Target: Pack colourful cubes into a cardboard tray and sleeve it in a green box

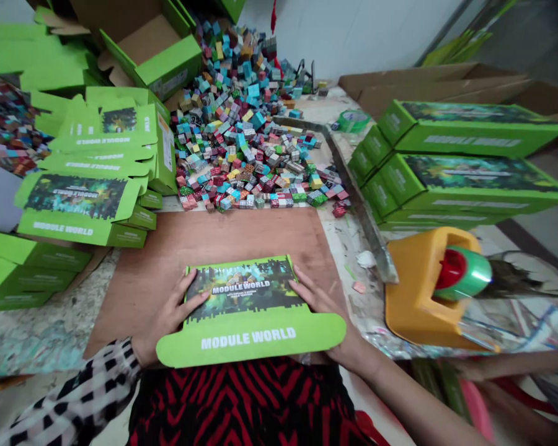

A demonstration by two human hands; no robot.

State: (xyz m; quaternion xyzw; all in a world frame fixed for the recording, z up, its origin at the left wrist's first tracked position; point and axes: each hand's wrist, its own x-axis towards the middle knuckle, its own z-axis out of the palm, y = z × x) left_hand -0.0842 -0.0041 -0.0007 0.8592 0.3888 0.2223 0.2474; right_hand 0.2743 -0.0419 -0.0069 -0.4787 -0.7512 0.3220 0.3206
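Observation:
A green box point(246, 294) marked MODULE WORLD lies on a brown board point(223, 232), its wide front flap spread toward my body. My left hand point(167, 316) rests at the box's left edge, fingers apart, with fingertips on the printed top. At the right edge, my right hand point(325, 310) touches the box with its fingers spread; its lower part is partly behind the flap. Neither hand wraps round the box. A heap of small colourful cubes point(251, 142) lies just beyond the board.
Flattened green boxes point(84, 204) are piled at the left. Closed green boxes point(465, 179) stand stacked at the right, behind a yellow tape dispenser point(409, 297). A metal bar point(353, 186) edges the cubes. Another person's arm point(516, 365) shows at lower right.

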